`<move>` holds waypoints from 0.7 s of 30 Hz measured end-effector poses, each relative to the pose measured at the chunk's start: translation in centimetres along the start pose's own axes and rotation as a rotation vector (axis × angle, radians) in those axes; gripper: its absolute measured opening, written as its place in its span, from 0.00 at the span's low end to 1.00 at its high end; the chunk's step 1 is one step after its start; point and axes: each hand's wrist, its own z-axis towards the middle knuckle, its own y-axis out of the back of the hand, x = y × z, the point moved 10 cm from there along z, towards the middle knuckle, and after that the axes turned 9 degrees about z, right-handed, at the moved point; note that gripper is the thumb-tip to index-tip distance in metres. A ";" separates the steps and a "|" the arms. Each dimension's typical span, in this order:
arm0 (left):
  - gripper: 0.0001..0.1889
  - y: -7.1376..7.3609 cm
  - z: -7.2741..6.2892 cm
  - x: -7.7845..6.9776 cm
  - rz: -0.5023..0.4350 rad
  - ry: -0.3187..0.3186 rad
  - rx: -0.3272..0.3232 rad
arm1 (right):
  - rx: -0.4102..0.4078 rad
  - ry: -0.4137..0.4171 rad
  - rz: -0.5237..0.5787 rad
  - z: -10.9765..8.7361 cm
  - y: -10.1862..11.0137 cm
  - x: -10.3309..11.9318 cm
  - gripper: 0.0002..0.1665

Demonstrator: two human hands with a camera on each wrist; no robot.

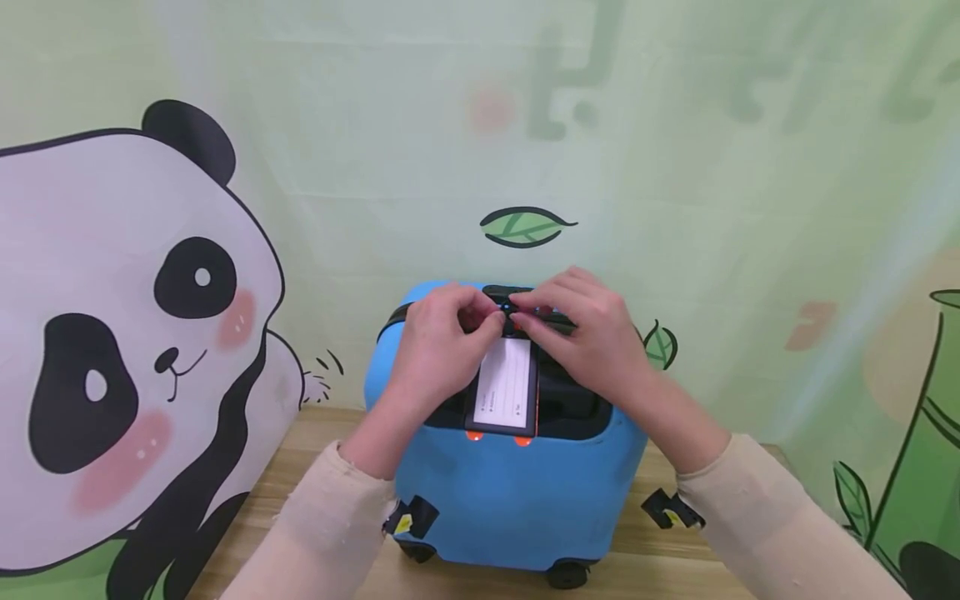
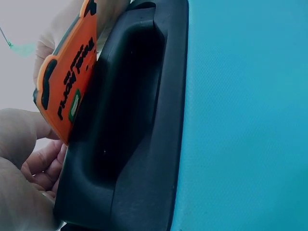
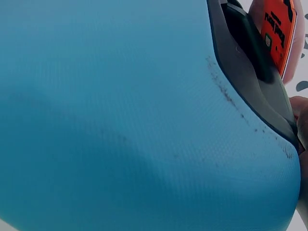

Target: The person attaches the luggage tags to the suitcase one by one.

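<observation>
A blue suitcase (image 1: 517,500) stands upright on its wheels. Across its black top handle panel (image 1: 573,400) lies a luggage tag (image 1: 504,383), its white card side up; the orange back (image 2: 70,74) shows in the left wrist view. At the tag's upper end, thumb and index finger of my left hand (image 1: 446,337) pinch the dark strap. From the other side my right hand (image 1: 588,333) pinches the same strap, fingertips almost meeting the left ones. Fingers cover most of the strap, so how it runs around the handle is hidden.
Under the suitcase is a wood-grain tabletop (image 1: 330,429). A panda cutout (image 1: 112,333) stands at the left. Behind hangs a pale green backdrop (image 1: 375,167) with printed leaves. One black suitcase wheel (image 1: 567,575) shows at the front.
</observation>
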 end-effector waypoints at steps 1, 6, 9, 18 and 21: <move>0.05 0.0 0.0 0.0 -0.001 0.002 -0.004 | 0.003 0.007 -0.003 0.0 0.0 0.2 0.12; 0.05 0.0 -0.2 0.0 0.001 0.011 -0.016 | 0.016 0.029 -0.018 -0.2 -0.2 0.7 0.11; 0.05 -0.1 -0.3 0.0 0.004 0.012 -0.021 | 0.025 0.027 -0.018 -0.3 -0.3 0.8 0.11; 0.04 -0.1 -0.5 -0.1 0.010 0.004 -0.047 | 0.049 -0.011 -0.014 -0.6 -0.4 0.7 0.09; 0.04 -0.1 -0.5 -0.1 0.010 -0.007 -0.053 | 0.051 -0.012 -0.001 -0.6 -0.4 0.8 0.09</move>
